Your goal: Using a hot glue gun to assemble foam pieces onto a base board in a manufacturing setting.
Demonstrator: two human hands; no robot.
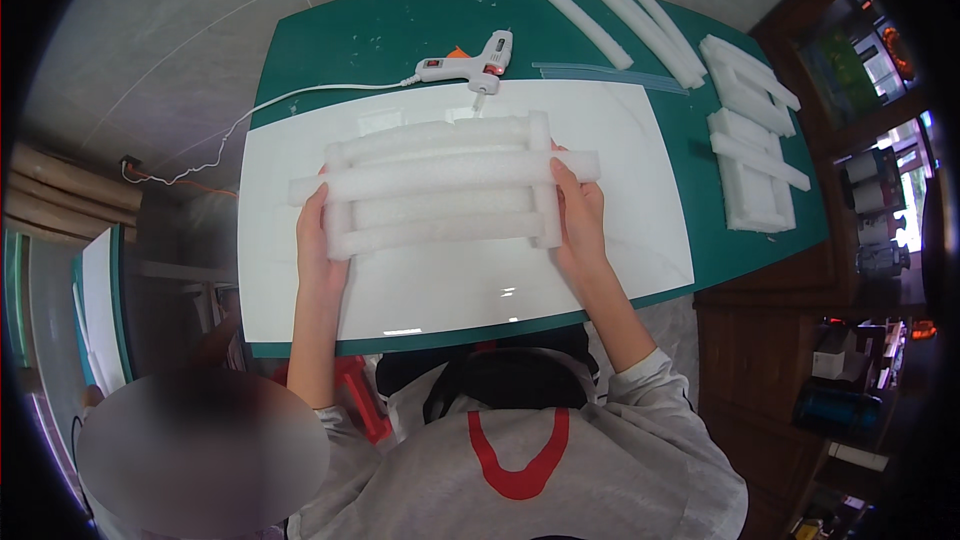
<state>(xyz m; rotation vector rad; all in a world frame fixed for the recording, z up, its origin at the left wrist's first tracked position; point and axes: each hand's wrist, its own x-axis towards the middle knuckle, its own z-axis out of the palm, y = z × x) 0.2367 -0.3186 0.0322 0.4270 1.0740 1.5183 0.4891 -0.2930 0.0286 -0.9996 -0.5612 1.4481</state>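
Between my two hands is a frame made of white foam bars (432,176), with several long bars running left to right and a short crossbar near each end. My left hand (318,238) grips its left end, thumb along the crossbar. At the right end my right hand (580,215) holds on, thumb on top near the end of a long bar; its other fingers are partly hidden. The frame is over a glossy white board (480,290). Just beyond it lies a white glue gun (462,68), nozzle pointing toward me.
Clear bluish glue sticks (605,74) and loose white foam strips (572,16) lie on the green tabletop (340,45) at the far right. Two foam assemblies (752,185) rest near the right edge. The gun's white cord (310,89) runs off left. A red stool (358,390) stands below.
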